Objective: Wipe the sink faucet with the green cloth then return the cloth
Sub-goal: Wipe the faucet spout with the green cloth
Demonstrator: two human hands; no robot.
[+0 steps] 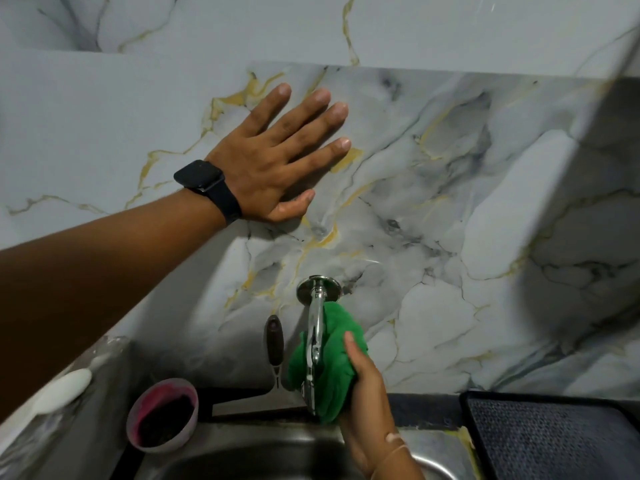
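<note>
Gripping the green cloth [332, 362], the right hand [369, 389] presses it around the chrome sink faucet [313, 337], fingers closed on the fabric with the thumb lying across its right side. The cloth wraps the far side and the right of the spout, bunched in folds from just below the round wall flange [318, 287] down to near the spout's tip, so the metal shows only as a bright strip along the cloth's left edge. The left hand [277, 157] is well apart from the right, up and to the left of it, laid flat on the marbled wall [450, 202] with all fingers spread and nothing in its grasp; a black smartwatch [207, 187] sits on that wrist. Just left of the right hand and the faucet, a dark-handled utensil [273, 344] stands upright against the wall, close beside the cloth but whether it touches the cloth cannot be told. Farther left of the right hand, and below the left forearm, a pink bowl [162, 414] with dark contents rests at the sink's rim. Beyond it, at the far left, lies a blurred white object [62, 389] whose kind cannot be made out. The stainless steel sink [242, 455] lies directly beneath the right hand and the faucet tip. To the right of the right wrist, a dark textured mat [554, 441] lies on the counter [433, 441], well clear of the cloth.
</note>
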